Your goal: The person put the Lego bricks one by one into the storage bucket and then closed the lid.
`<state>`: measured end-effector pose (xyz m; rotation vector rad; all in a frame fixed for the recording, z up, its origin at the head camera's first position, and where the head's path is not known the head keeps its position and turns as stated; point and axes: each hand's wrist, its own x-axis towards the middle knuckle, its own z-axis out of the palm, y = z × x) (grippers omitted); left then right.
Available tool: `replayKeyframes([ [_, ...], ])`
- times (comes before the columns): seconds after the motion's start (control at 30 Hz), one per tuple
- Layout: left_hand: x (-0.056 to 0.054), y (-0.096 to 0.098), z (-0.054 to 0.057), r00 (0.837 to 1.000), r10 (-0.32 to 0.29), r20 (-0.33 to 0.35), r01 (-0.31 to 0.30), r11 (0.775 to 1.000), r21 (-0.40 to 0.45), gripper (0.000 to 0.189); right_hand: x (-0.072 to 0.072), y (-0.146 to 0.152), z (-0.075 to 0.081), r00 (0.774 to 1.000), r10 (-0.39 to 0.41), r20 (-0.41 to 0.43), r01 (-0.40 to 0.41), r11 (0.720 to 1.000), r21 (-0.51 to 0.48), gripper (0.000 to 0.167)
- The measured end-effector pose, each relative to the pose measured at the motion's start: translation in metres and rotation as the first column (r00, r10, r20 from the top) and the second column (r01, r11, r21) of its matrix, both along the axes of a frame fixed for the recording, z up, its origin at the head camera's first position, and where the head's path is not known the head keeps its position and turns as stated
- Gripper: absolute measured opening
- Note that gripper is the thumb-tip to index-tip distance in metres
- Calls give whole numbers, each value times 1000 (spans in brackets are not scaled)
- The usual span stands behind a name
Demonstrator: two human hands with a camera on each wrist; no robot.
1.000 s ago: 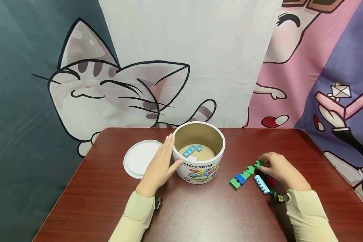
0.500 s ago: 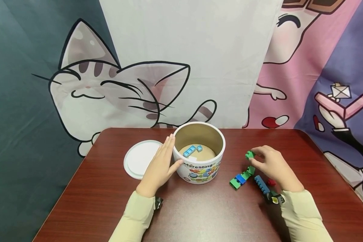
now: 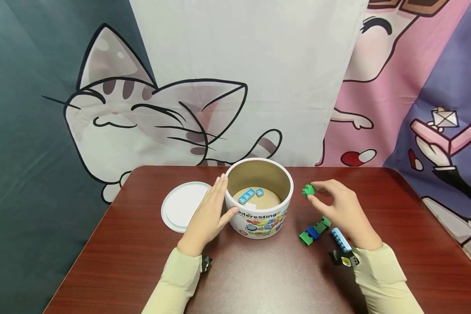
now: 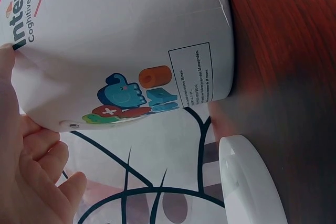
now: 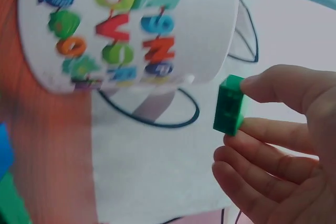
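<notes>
Saw white lid [image 3: 180, 209] on surface [image 3: 259, 279], left of printed tub [image 3: 259, 224], partly hidden behind left grip [image 3: 204, 213]. Spotted long light-blue block [image 3: 246, 196] and small light-blue block [image 3: 260, 192] inside tub. Saw green-and-blue block row [image 3: 312, 232] right of tub, light-blue brick [image 3: 340, 240] just beside. Noted tub wall standing between green block [image 3: 308, 190] and tub interior. Rested left grip against tub's left side with fingers straight, thumb apart. Pinched green block between thumb and fingertips of right grip [image 3: 340, 209], off surface, right of tub, apart from it. Angled right sleeve [image 3: 380, 274] in from lower right.
</notes>
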<state>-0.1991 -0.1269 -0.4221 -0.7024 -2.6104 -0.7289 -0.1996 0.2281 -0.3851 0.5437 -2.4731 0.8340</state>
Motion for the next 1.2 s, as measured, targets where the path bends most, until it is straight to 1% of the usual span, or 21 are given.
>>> replayKeyframes([
  [0.2, -1, 0, 0, 1000, -6, -18, 6, 1000, 0, 80, 0, -19, 9, 998, -12, -55, 7, 996, -84, 30],
  [0.4, -1, 0, 0, 1000, 1, -5, -1, 1000, -3, 80, -5, -37, 14, 995, 33, -97, -47, 988, -145, 30],
  [0.53, -2, -1, -1, 1000, -2, -17, 2, 1000, 0, 80, -9, -48, 17, 995, 65, -73, -75, 986, -150, 30],
  [0.7, -2, -1, -3, 1000, -2, -22, 2, 1000, -1, 81, -16, -60, 21, 995, 95, -3, -94, 985, -144, 29],
  [0.87, -1, -1, -4, 1000, -2, -24, 2, 1000, 4, 81, -24, -71, 25, 989, 128, 69, -119, 985, -125, 28],
  [1.0, -1, -1, -5, 1000, -3, -30, 3, 1000, 4, 81, -32, -78, 27, 982, 147, 122, -137, 987, -88, 27],
  [1.1, -2, -1, -5, 1000, -2, -26, 2, 1000, 2, 81, -38, -84, 28, 976, 165, 139, -163, 986, -24, 27],
  [1.2, -2, 0, -5, 1000, -2, -26, 2, 1000, 0, 81, -45, -90, 28, 975, 172, 140, -185, 980, 79, 27],
])
